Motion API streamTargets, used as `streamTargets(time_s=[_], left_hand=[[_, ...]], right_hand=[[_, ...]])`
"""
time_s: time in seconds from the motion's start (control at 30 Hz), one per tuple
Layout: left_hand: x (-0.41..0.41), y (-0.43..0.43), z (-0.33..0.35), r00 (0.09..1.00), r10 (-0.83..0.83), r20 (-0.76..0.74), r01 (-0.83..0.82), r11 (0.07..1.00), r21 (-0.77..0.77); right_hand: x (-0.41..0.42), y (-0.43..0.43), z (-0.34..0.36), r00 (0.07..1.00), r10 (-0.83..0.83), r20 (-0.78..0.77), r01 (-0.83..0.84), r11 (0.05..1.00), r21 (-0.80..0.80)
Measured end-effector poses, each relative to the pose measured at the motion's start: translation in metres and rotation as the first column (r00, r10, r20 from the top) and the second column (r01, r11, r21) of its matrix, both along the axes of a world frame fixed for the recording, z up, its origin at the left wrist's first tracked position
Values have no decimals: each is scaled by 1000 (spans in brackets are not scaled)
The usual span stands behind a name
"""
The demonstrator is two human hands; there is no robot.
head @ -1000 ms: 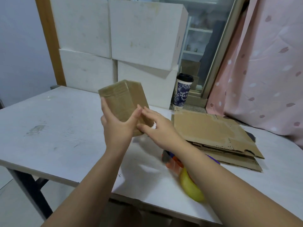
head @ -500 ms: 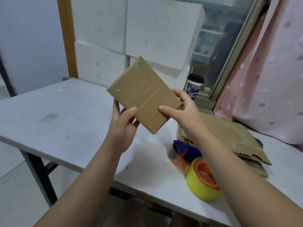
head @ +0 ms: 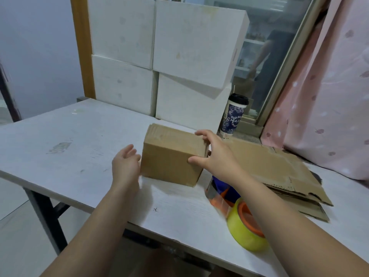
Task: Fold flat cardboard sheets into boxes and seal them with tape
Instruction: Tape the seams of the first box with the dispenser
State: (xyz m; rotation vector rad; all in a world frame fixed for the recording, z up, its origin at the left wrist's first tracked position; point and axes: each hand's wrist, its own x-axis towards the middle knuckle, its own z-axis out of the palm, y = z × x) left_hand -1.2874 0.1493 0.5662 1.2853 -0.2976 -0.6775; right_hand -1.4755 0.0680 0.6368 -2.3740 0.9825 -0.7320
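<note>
1. One box (head: pixel 171 156) sits on the table (head: pixel 60 140).
2. Right hand (head: pixel 217 154) grips its 3 o'clock end, thumb in front, fingers over the top.
3. Left hand (head: pixel 125 164) hovers at its 9 o'clock, fingers loose, holding nothing.
4. Tape (head: pixel 247 228) lies at its 5 o'clock.

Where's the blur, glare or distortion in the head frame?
Head view: motion smear on the tape dispenser and around the left hand; the cardboard box is fairly sharp and casts a soft shadow on the table; the window glass carries a reflection; the wide-angle lens slants the window frame.
</note>
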Motion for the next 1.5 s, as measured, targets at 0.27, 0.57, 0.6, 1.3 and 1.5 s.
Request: streamTargets(time_s=[0.27, 0.57, 0.6, 1.3, 1.5], left_hand=[[3, 1, 39, 892, -63, 447, 34, 997, 72], [32, 3, 73, 671, -600, 435, 534, 799, 277], [33, 6, 78, 628, -619, 471, 548, 782, 297], [11, 10, 116, 265, -903, 338, 384, 421, 822], [5, 8, 111, 254, -893, 371, 416, 447, 792]], right_hand=[[9, -2, -2, 999, 38, 3, -38, 999, 24], [0, -6, 9, 980, 10, 201, -85, 927, 366], [1, -8, 9, 972, -26, 235, -76, 905, 418], [0, 8, 48, 850, 175, -498, -91, 978, 187], [2, 8, 42, 876, 111, -470, -70, 992, 104]])
